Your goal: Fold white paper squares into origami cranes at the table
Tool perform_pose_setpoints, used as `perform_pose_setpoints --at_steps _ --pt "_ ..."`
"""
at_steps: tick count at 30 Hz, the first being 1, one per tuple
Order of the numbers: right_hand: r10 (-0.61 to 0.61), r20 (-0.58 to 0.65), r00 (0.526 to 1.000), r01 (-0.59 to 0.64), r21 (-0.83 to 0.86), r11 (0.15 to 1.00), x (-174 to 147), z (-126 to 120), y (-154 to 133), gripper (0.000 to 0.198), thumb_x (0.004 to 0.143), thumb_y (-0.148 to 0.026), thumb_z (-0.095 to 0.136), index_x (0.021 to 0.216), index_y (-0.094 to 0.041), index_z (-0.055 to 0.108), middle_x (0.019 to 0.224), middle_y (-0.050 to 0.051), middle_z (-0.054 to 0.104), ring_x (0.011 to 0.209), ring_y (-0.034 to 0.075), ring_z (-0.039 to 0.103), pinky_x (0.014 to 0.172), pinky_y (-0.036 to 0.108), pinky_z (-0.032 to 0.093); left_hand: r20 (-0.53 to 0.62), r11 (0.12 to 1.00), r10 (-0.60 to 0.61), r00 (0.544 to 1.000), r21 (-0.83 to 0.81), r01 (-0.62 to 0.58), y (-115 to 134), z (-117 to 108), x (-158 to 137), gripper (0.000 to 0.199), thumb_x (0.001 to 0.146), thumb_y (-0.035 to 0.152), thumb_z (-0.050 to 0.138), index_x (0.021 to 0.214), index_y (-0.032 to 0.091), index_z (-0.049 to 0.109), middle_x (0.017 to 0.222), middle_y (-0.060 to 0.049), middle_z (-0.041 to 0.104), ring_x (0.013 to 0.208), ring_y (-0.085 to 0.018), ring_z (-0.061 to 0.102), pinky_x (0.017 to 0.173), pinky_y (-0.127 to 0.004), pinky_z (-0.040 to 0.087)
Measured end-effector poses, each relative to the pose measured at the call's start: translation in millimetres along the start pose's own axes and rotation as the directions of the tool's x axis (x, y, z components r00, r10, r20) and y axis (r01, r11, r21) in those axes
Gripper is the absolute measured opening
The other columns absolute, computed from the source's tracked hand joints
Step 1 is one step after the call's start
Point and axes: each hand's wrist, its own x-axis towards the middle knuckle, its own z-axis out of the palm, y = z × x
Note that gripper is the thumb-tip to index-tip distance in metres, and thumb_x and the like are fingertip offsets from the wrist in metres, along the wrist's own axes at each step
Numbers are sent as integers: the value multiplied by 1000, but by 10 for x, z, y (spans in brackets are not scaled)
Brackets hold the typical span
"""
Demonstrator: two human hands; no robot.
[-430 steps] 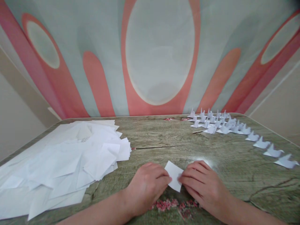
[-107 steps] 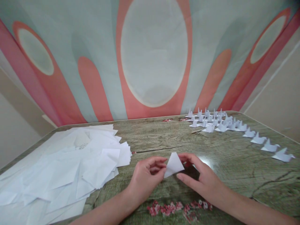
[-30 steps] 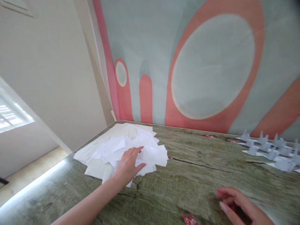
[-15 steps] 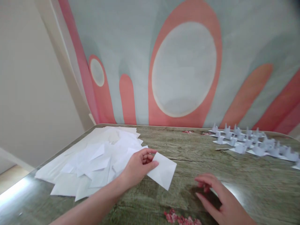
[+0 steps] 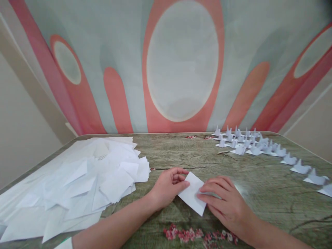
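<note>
A small white square of paper [image 5: 193, 195] is held a little above the wood-patterned table, one corner pointing toward me. My left hand [image 5: 169, 186] pinches its left corner between thumb and fingers. On the opposite side, my right hand [image 5: 224, 202] has its fingertips on the paper's right edge; its thumb is hidden. To the left lies a large, overlapping heap of white paper sheets [image 5: 114, 183]. At the far right, several folded white paper cranes [image 5: 255, 148] stand in slanting rows.
The table [image 5: 166, 152] has a wood-grain top with printed pink blossoms [image 5: 186, 233] near its front. Behind its back edge rises a wall covering [image 5: 183, 62] with coral shapes and pale ovals. Side walls stand at left and right.
My right hand has come in from the right and now touches the paper. The left hand keeps its pinch. The view has turned right, showing more of the cranes' row.
</note>
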Motion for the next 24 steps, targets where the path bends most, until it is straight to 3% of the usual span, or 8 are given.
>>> perform_pose_setpoints --at_steps 5,9,15,19,24 --pt "20 64 998 -24 73 997 -11 24 9 20 84 -11 50 95 -22 63 86 4 65 86 19 54 74 36 41 -5 1000 13 1000 -15 -13 -23 -7 -14 35 66 23 69 97 12 57 78 -4 66 67 -11 59 64 -22 42" --pt "145 107 984 -164 200 966 -30 27 8 16 85 -18 50 93 -23 63 89 5 62 86 18 54 74 34 44 -20 1000 18 1000 3 -18 -30 8 -30 30 67 23 68 94 12 58 79 -4 66 68 -12 60 65 -23 44" --pt "470 187 863 -505 358 785 -4 11 -14 21 86 -30 48 75 -19 62 106 7 54 91 18 54 77 31 44 26 999 28 999 18 -29 -24 35 -52 21 68 21 67 86 11 61 80 -4 67 72 -13 60 72 -25 45" --pt "528 278 803 -592 477 649 15 58 4 21 86 -33 48 76 -19 60 84 3 59 78 16 56 71 27 43 55 999 44 998 -10 -43 -18 67 -67 17 69 21 66 83 11 63 78 -3 66 71 -12 59 71 -24 44" --pt "590 300 750 -651 491 578 -19 125 47 19 83 -34 53 73 -19 59 76 1 59 70 15 53 65 25 41 69 998 50 996 -27 -48 -27 92 -84 18 69 22 66 84 11 62 79 -4 66 72 -12 59 72 -24 44"
